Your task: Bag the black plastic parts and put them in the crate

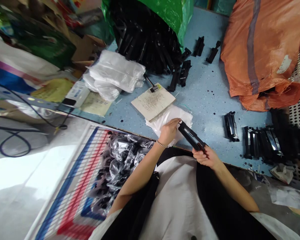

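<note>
A long black plastic part [191,136] lies slantwise between my two hands, above the front edge of the table. My right hand [205,156] is closed around its lower end. The fingers of my left hand [169,132] pinch together at its upper end. Beneath my left hand a stack of thin clear plastic bags [183,115] lies on the table, partly covered by the hand. Just beyond it is a cream-coloured board [152,101] with dark specks, and a small black-headed tool [153,88] rests on the board.
Black parts fill a green sack [187,20] at the back, with several more strewn before it. Bagged parts fill a basket [76,196] below left. More black parts [261,143] line the table's right side, near an orange sack [265,50]. Folded plastic bags [115,73] lie left.
</note>
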`<state>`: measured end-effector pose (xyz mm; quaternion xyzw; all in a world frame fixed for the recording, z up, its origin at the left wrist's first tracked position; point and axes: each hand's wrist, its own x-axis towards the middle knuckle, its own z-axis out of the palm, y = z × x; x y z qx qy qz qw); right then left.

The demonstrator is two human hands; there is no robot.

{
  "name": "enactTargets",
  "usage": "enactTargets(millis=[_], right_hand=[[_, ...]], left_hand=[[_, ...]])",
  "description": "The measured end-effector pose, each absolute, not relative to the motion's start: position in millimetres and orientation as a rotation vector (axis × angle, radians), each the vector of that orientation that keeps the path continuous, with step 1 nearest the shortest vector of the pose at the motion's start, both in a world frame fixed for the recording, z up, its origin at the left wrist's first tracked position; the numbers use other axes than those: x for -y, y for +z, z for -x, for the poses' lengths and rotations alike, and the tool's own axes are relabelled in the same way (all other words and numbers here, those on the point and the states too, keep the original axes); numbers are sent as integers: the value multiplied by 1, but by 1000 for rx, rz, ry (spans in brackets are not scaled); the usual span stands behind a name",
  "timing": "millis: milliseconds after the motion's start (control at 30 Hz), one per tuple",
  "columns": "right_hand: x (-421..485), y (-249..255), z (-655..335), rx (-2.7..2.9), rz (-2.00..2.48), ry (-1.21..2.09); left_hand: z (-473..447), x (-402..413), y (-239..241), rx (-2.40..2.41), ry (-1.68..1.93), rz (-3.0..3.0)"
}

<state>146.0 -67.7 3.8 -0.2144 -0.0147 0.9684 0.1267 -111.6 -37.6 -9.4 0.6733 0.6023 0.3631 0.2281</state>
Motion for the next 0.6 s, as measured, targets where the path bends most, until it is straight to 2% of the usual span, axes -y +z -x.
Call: enactTargets(millis=[133,300,433,600], right_hand=[[62,-5,-136,-42,600,2832],[57,-4,-124,209,674,2687],[56,8,-115,806,1125,2229],[60,23,-109,1499,1525,1351]], left_hand=[[109,48,-5,-1685,1001,-2051],[90,78,13,-1311,1127,-2308],[75,98,26,-1171,1168,-2242],[69,109,36,-1393,1093,-2100]])
